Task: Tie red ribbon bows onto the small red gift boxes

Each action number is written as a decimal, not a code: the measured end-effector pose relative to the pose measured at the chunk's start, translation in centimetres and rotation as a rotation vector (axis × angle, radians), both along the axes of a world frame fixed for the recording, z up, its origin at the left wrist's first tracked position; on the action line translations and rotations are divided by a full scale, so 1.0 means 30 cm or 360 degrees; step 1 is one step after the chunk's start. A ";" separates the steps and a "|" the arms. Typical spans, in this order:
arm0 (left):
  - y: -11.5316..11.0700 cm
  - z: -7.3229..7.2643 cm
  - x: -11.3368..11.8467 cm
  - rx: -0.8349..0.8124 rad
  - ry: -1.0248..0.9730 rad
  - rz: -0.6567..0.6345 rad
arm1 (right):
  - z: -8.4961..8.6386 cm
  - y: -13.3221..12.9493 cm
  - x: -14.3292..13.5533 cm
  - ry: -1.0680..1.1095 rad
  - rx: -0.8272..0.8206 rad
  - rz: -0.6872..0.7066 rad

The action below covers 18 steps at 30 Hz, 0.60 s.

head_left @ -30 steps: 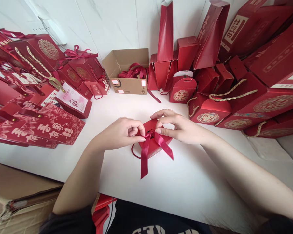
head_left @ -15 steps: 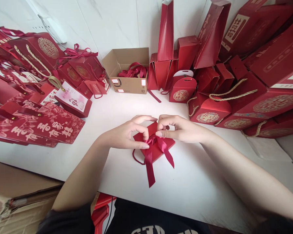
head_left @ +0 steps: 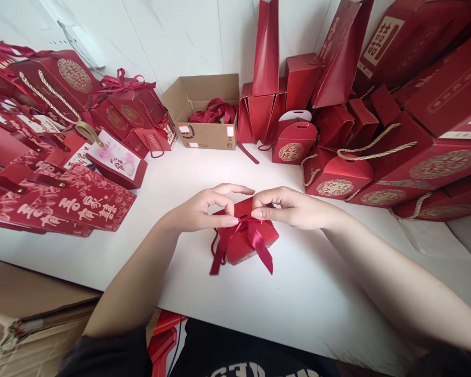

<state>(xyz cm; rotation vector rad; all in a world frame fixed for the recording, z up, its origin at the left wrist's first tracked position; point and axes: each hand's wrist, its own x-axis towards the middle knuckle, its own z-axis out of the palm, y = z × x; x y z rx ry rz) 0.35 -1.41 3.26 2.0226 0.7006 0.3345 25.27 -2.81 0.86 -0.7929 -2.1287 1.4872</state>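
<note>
A small red gift box (head_left: 246,245) rests on the white table (head_left: 298,293) in front of me, with a dark red cord at its left side. Crimson ribbon (head_left: 261,245) is gathered on the box top, its two tails hanging down the near side. My left hand (head_left: 208,209) pinches the ribbon's left part between thumb and index finger, the other fingers stretched over the box. From the right, my right hand (head_left: 280,208) pinches the ribbon's right part, its other fingers curled.
A cardboard box (head_left: 208,136) holding red ribbon stands at the back. Red gift bags (head_left: 78,199) crowd the left side. Red boxes (head_left: 335,175) are piled along the right and back right. A large carton (head_left: 35,309) is at the lower left.
The small box has tilted, showing more of its near side. The left ribbon tail has swung left and up. Both hands keep their pinch, with the left slightly higher.
</note>
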 end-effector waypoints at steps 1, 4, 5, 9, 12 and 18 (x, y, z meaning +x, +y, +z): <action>-0.001 0.004 0.000 0.0024 -0.0010 0.0031 | 0.000 0.001 0.000 0.0005 -0.0004 0.0000; -0.001 0.014 -0.007 0.0111 -0.0009 0.0106 | -0.001 0.006 0.002 0.0032 -0.0004 -0.0002; 0.000 0.016 -0.010 0.0141 -0.0008 0.0128 | 0.000 0.008 0.003 0.0041 0.0005 -0.0009; 0.011 0.007 -0.017 0.0218 -0.0054 0.0173 | 0.003 0.015 0.008 0.0053 0.0059 -0.0035; 0.020 -0.015 -0.010 0.0175 -0.0094 0.0200 | 0.003 0.016 0.010 0.0044 0.0072 -0.0073; 0.047 -0.076 0.002 0.0002 -0.0240 0.0285 | -0.020 0.024 0.014 0.0061 0.0021 -0.0178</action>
